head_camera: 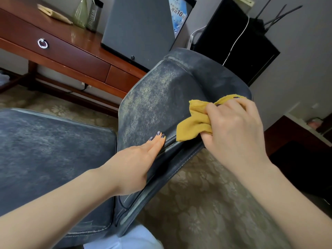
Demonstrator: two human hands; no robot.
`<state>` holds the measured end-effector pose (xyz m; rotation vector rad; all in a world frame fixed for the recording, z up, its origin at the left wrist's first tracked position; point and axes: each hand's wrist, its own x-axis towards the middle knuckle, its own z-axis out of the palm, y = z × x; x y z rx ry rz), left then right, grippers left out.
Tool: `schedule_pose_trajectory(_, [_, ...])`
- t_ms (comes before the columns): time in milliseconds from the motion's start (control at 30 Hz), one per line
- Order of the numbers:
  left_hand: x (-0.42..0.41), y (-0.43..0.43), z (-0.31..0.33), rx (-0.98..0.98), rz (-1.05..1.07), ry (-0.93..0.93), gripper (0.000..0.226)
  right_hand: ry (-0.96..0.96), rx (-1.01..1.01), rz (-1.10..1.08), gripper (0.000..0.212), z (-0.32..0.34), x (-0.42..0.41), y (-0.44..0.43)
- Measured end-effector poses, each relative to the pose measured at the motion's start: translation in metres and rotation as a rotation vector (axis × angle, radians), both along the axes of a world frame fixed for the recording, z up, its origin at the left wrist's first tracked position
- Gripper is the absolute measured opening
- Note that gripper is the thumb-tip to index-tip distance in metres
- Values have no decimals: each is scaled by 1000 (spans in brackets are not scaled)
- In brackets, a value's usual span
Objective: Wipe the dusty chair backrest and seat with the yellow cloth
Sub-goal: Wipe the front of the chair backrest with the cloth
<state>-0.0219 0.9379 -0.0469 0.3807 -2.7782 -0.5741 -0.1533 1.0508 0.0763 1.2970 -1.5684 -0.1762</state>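
Beside the dusty seat (45, 150), the left hand (136, 159) lies flat, fingers straight, on the dust-streaked chair backrest (158, 94), the right hand (233, 126) clenches the bunched yellow cloth (195, 121) against the backrest's edge, and beyond, a green glass vase (81, 15) stands on the wooden bench (71, 38).

The right hand (233, 126) bunches the yellow cloth (195, 123) against the upper edge of the dusty backrest (158, 97). The left hand (138, 162) lies flat with straight fingers on the backrest's near edge, just beside the cloth. The seat (50, 155), grey with dust, lies to the left. Behind stand a wooden worktop (71, 44) with a ring-pull drawer (42, 43), a dark panel (140, 29) and a black cabinet (233, 42). Patterned carpet (206, 203) lies below.
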Motion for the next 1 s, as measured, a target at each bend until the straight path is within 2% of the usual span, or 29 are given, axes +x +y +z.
schedule_pose_trajectory(400, [1,-5,-2,77,-65,15,92,63,97,-72,10,-7,18,21])
schedule_pose_trajectory(767, [-3,-11,-10,88,-93,68,92,-117,439,-28,9,-72,21,23])
schedule_pose_trajectory(1000, [-6,-10,-13,63,-97,79,92,-176,454,34,13,-98,20,12])
